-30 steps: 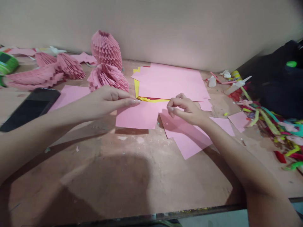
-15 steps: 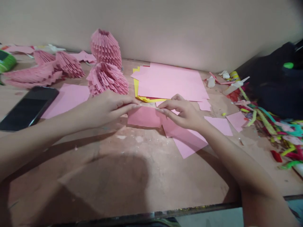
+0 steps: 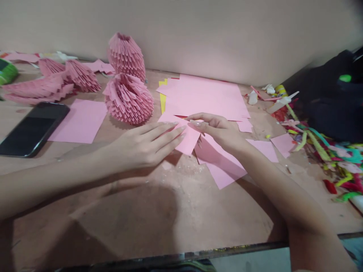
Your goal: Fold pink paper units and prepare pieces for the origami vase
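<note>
Pink folded paper [image 3: 185, 138] lies near the middle of the worn tabletop [image 3: 141, 211], just in front of the stack of pink sheets [image 3: 207, 96]. Left hand [image 3: 144, 145] rests palm down on the near-left part of that paper, fingers [image 3: 170, 132] extended, spread slightly and flat, pressing rather than grasping. Right hand [image 3: 219, 130] is at the paper's upper right edge; its fingertips [image 3: 195, 122] are drawn together over the edge, thumb beneath, apparently pinching it, though the contact point is partly hidden by the fingers themselves. The two hands nearly meet over the paper.

Under the right wrist lie more loose pink sheets [image 3: 224, 166], overlapping, with smaller pink pieces [image 3: 283, 143] to the right. A yellow sheet [image 3: 162, 99] shows at the left edge of the stack. A folded pink paper model [image 3: 129, 98], rounded and ribbed, sits just left of the stack, with a taller one [image 3: 126, 54] behind it against the wall. Further flat fan-like pink paper assemblies [image 3: 53, 81] lie at the far left. A single pink square [image 3: 79, 121] lies beside a dark phone [image 3: 31, 128], face up. Coloured paper strips and scraps [image 3: 326, 151] are heaped at the right edge
</note>
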The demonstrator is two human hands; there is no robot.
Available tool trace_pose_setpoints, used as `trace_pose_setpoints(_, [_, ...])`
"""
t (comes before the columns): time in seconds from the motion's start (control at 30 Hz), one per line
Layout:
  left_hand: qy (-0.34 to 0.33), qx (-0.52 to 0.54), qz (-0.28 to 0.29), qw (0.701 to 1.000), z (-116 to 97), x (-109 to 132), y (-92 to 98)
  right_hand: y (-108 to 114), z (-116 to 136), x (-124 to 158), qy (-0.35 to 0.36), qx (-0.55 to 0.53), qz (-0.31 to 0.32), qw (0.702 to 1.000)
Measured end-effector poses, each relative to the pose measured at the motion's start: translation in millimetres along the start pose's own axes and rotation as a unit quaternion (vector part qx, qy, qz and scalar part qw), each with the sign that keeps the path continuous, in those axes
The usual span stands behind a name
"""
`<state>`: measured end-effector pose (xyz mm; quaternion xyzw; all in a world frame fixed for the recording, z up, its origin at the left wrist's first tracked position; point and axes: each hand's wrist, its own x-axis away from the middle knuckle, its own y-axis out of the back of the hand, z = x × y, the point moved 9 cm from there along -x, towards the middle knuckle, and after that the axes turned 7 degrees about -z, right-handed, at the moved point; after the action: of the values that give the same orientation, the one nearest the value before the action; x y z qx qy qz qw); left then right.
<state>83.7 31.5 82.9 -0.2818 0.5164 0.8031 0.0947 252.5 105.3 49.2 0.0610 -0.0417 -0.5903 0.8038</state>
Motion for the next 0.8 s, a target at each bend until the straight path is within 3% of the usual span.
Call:
trace_pose_setpoints(0.1, [0.063, 0.057, 0.014, 0.996, 14.4, 6.9, -2.8, -2.9, -0.5, 0.9, -0.001, 0.000, 0.031, 1.000])
trace_pose_setpoints(0.23, [0.124, 0.093, -0.007, 0.988, 33.1, 3.3, 11.1, -16.5, -3.4, 5.5, -0.003, -0.019, 0.116, 0.993])
trace_pose_setpoints(0.33, [0.128, 0.091, -0.012, 0.987, 35.1, -2.3, 13.8, -16.5, -11.1, 5.9, -0.023, -0.039, 0.103, 0.994])
trace_pose_setpoints(0.47, [0.123, 0.147, -0.030, 0.981, 29.9, -6.7, 13.4, -27.1, -24.6, 7.8, -0.072, -0.071, 0.137, 0.985])
trace_pose_setpoints(0.53, [0.151, 0.181, -0.043, 0.971, 34.5, -8.1, 15.8, -27.5, -29.7, 5.8, -0.080, -0.052, 0.128, 0.987])
trace_pose_setpoints(0.6, [0.232, 0.226, -0.022, 0.946, 49.0, -6.4, 11.9, -27.7, -30.3, 3.6, -0.070, -0.042, 0.121, 0.989])
trace_pose_setpoints(0.7, [0.381, 0.327, 0.000, 0.865, 74.1, 4.2, 2.0, -23.1, -25.0, 1.4, -0.044, -0.089, 0.087, 0.991])
trace_pose_setpoints(0.77, [0.401, 0.380, 0.000, 0.834, 78.8, 5.6, -3.1, -18.8, -24.2, 2.1, -0.046, -0.125, 0.057, 0.989])
trace_pose_setpoints(0.8, [0.382, 0.386, 0.011, 0.840, 76.9, 3.9, -6.1, -18.4, -24.8, 3.1, -0.051, -0.135, 0.052, 0.988])
